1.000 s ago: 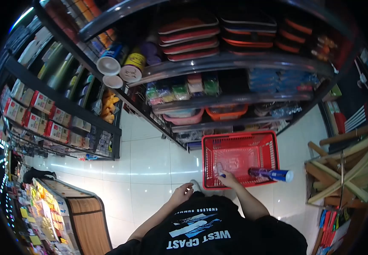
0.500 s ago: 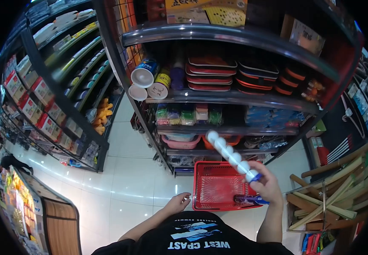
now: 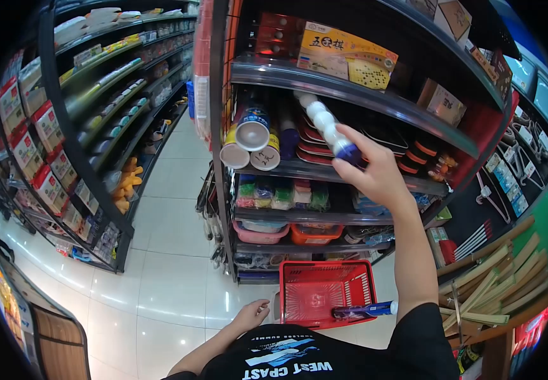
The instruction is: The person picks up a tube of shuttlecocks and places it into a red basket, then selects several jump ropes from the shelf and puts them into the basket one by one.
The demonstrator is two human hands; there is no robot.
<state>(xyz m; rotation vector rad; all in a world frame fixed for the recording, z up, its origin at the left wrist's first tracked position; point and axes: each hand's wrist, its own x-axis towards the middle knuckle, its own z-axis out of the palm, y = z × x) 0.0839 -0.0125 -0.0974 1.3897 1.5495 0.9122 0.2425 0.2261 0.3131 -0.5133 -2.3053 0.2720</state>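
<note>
My right hand (image 3: 375,168) is closed around the blue-capped end of a clear tube of white table tennis balls (image 3: 320,117). The tube slants up and left, its far end just under the upper shelf edge, in front of the stacked red and black paddle cases (image 3: 315,151). Left of it lie capped cans (image 3: 253,130) and a dark tube with a purple cap (image 3: 288,140). Low down, my left hand (image 3: 250,315) hangs beside the red shopping basket (image 3: 328,265), fingers loosely curled and holding nothing. A blue and purple tube (image 3: 363,310) lies across the basket's right side.
A yellow board-game box (image 3: 348,56) sits on the shelf above. Packets and plastic tubs (image 3: 315,233) fill the lower shelves. Wooden sticks (image 3: 489,288) jut out of a bin at the right. Another shelf rack (image 3: 46,171) stands across the tiled aisle at left.
My right hand has risen from above the basket to the middle shelf with the tube of table tennis balls. My left hand stays low by the basket. The view has shifted.
</note>
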